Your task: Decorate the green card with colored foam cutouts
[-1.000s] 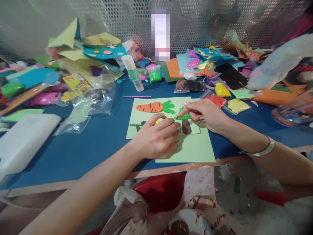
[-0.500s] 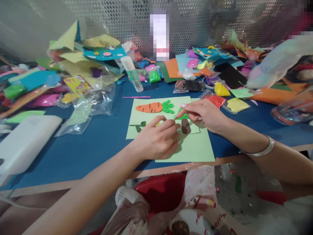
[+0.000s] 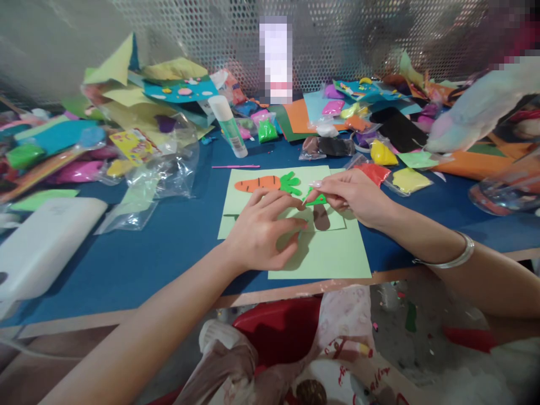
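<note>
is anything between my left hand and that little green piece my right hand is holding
Nothing visible. The left hand rests on the light green paper, its fingertips right beside the green piece pinched in the right hand. Only bare paper lies between them; the carrot sits farther back.

A single head-worn camera looks forward and down, close over the blue table (image 3: 126, 264) toward its far mesh wall (image 3: 337, 39).

Blue table (image 3: 169, 247) — green paper sheets (image 3: 333, 256), glue stick (image 3: 230, 126), bags of perhaps clay (image 3: 382, 153); white box (image 3: 42, 242)

Matt paper sheet (image 3: 333, 256), glossy plastic bags (image 3: 169, 169)
</note>
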`<state>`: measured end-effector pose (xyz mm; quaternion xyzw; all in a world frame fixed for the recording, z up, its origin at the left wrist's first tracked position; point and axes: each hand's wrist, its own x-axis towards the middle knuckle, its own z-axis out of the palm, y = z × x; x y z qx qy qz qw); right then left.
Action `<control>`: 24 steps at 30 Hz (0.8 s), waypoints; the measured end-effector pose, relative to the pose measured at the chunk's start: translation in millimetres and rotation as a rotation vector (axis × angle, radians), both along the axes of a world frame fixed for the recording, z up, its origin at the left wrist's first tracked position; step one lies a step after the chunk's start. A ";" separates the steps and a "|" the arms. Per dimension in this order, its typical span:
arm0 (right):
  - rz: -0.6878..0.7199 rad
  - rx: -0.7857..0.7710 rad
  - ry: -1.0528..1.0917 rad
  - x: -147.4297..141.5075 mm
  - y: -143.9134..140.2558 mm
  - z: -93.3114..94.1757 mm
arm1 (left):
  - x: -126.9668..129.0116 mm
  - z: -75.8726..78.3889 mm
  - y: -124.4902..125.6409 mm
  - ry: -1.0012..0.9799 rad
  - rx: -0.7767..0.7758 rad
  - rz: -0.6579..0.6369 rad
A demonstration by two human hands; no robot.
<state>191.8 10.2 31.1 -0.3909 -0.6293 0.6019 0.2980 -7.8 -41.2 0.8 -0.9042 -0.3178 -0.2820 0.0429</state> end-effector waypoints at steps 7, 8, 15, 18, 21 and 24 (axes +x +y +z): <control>0.054 0.154 -0.081 2.2 -0.1 0.1 | -0.5 -0.2 1.1 0.007 0.013 0.034; 0.079 0.233 -0.119 3.4 -0.5 0.0 | -0.8 -0.6 1.4 0.006 0.017 0.041; 0.370 0.805 -0.422 11.1 -4.8 -2.3 | -2.8 -1.9 3.1 0.000 0.024 0.034; 0.385 0.906 -0.487 10.8 -4.7 -4.1 | -3.0 -2.4 3.0 0.001 0.019 0.028; 0.393 0.944 -0.511 10.0 -3.7 -6.3 | -3.1 -3.0 3.0 0.007 0.016 0.025; 0.404 0.965 -0.512 9.8 -3.4 -7.8 | -3.0 -3.3 3.2 0.009 0.020 0.029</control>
